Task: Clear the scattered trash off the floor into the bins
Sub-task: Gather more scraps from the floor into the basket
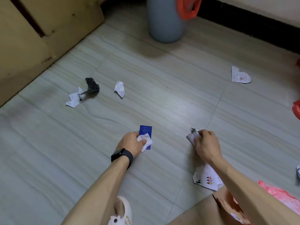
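The left hand (131, 142) pinches a white scrap (145, 140) against a blue card (145, 131) on the floor (162, 103). To its right, the right hand (206, 143) grips crumpled paper (192, 136). A gray bin (165, 21) stands far off, beyond a torn wrapper (119, 89).

Scraps (145, 139) in left hand (130, 142), right hand (206, 143)

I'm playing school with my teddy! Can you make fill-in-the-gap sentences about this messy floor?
1. The left hand pinches white paper and a ___ card.
2. The black watch sits on the ___ wrist.
3. The right hand grips crumpled ___.

Missing words: blue; left; paper.
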